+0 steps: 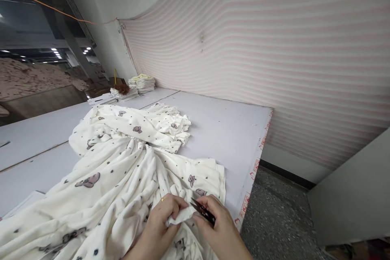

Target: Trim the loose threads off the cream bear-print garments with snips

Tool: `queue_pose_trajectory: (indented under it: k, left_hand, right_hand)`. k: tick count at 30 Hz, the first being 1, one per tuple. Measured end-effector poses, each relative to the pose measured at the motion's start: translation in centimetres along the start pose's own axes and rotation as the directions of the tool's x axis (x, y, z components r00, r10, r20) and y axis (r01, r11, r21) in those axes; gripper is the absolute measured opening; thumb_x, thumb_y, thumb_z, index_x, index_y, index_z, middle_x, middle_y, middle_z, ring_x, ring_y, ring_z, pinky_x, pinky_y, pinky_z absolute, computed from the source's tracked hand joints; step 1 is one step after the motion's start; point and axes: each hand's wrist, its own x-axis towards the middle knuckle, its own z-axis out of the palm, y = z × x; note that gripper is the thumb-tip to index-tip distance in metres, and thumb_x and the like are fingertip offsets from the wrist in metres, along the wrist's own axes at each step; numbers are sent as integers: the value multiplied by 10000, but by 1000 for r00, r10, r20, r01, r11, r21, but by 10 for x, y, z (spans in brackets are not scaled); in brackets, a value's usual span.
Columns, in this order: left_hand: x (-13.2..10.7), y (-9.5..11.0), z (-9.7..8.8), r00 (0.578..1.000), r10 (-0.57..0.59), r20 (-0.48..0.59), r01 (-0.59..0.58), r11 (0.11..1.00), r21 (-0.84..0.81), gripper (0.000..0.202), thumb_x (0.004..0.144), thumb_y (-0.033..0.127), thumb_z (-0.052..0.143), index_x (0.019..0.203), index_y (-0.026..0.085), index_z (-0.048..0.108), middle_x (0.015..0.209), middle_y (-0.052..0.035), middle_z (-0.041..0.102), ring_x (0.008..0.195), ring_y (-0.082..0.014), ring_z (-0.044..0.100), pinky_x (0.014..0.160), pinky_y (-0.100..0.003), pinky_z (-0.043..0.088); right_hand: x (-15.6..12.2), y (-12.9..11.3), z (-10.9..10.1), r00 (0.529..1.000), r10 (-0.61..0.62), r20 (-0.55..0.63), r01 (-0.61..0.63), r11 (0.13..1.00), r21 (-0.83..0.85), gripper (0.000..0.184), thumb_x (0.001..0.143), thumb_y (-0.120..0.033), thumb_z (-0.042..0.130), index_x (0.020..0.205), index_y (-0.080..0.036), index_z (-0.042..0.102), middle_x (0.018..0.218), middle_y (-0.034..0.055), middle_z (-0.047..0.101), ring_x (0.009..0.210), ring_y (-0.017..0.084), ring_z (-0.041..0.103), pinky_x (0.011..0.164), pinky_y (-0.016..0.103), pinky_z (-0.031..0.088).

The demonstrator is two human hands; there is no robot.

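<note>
A large cream fleece cloth (109,178) with small bear and dot prints lies bunched across the white table (219,130). At the bottom centre, my left hand (160,225), a ring on one finger, pinches a small fold of the cloth's edge. My right hand (221,227) is closed round a pair of black thread snips (202,210), whose tips point at the pinched fold. The two hands nearly touch above the cloth near the table's front right corner.
Stacks of folded cloth (141,83) and a brush (122,89) sit at the table's far end. A striped pink curtain (274,48) hangs behind. The table's right edge (257,158) drops to a speckled floor (274,215). A grey surface (353,195) stands at right.
</note>
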Motion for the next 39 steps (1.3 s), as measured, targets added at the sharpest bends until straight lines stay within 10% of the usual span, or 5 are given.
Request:
queue_pose_trajectory:
  k: [21, 32, 39]
  left_hand:
    - [1, -2, 2, 1000, 14, -20, -13, 999, 33, 306, 765, -38, 462, 726, 237, 333, 920, 4, 624, 815, -158, 579, 713, -272, 419]
    - [0, 0, 2, 999, 37, -26, -36, 999, 35, 292, 773, -11, 471, 715, 237, 327, 915, -4, 632, 811, -168, 573, 712, -281, 417]
    - [1, 3, 2, 998, -24, 50, 19, 994, 103, 218, 778, 46, 541, 798, 232, 428, 862, -11, 601, 780, -173, 568, 700, -279, 441]
  right_hand:
    - [-18, -10, -11, 983, -171, 67, 176, 774, -608, 195, 895, -227, 504, 1020, -300, 635, 869, -8, 705, 749, 209, 676, 617, 270, 448]
    - [-12, -9, -3, 998, -54, -33, 41, 951, -307, 312, 799, -220, 628, 1100, -296, 596, 994, 7, 662, 852, 208, 659, 680, 256, 483]
    - [-1, 0, 12, 976, -206, -65, 196, 971, -134, 104, 828, -185, 591, 726, -200, 603, 691, -15, 563, 640, 141, 571, 576, 215, 393]
